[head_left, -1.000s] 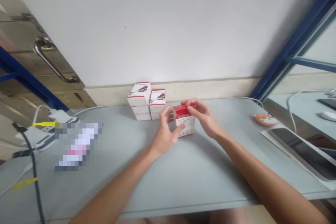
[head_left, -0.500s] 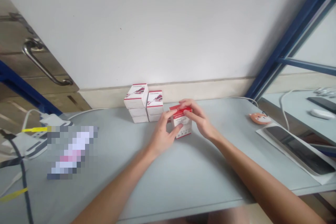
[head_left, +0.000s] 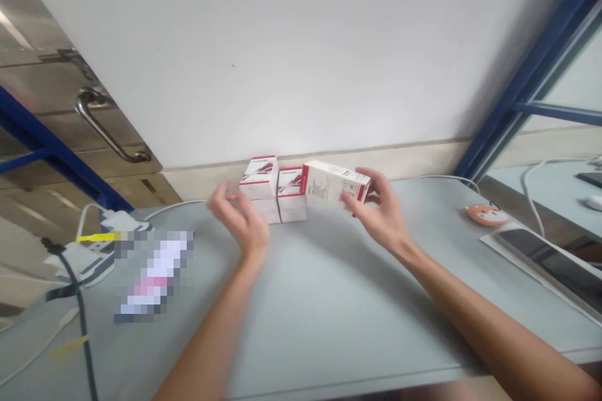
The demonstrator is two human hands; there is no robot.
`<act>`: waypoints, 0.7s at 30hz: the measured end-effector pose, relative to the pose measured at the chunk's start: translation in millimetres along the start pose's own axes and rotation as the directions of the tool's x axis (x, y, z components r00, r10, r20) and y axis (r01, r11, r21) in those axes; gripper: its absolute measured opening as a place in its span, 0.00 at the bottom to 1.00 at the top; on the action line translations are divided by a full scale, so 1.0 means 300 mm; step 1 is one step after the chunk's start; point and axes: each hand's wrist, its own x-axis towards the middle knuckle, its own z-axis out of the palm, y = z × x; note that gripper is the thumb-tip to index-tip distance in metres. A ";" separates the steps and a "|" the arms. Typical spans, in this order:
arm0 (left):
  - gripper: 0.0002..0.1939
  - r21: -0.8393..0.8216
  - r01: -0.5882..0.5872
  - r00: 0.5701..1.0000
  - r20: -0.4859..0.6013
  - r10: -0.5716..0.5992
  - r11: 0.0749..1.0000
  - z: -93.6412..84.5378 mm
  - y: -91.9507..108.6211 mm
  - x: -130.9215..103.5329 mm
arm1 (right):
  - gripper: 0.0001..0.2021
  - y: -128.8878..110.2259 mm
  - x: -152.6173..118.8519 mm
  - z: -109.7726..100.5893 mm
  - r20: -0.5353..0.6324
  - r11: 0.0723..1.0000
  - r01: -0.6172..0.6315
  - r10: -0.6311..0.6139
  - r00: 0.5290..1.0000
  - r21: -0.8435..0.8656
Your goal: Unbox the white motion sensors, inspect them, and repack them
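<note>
White and red, the box (head_left: 333, 185) is showing in the head view just right of the stack (head_left: 258, 178), and we are gripping it in our right hand (head_left: 382, 210), the thumb pressing its near face. We are holding it lengthwise and slightly tilted, its red left end overlapping the stack's right edge in our sight; whether the two are touching, we cannot tell. Our left hand (head_left: 244, 220) is hovering at the front left of the stack, its fingers loosely curling around nothing that we are seeing; whether it is brushing the stack, we cannot tell. Behind the stack, the wall (head_left: 301, 62) is rising. Well left of the stack, a power strip (head_left: 96, 260) is resting on the table (head_left: 301, 319); well right of the stack, an orange toy (head_left: 486, 214) is lying near a dark slab (head_left: 550, 263) on a white sheet (head_left: 491, 241).
</note>
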 end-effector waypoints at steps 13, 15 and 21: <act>0.23 -0.329 0.739 0.657 0.541 -0.525 0.588 0.035 -0.194 0.061 | 0.26 -0.034 0.142 0.083 0.246 0.647 0.598 -0.555 0.795 -0.473; 0.23 -0.340 0.753 0.642 0.567 -0.516 0.563 0.034 -0.185 0.058 | 0.25 -0.035 0.170 0.159 0.285 0.661 0.624 -0.557 0.780 -0.418; 0.23 -0.361 0.774 0.616 0.615 -0.491 0.520 0.022 -0.166 0.046 | 0.20 -0.007 0.129 0.310 0.353 0.804 0.566 -0.484 0.801 -0.182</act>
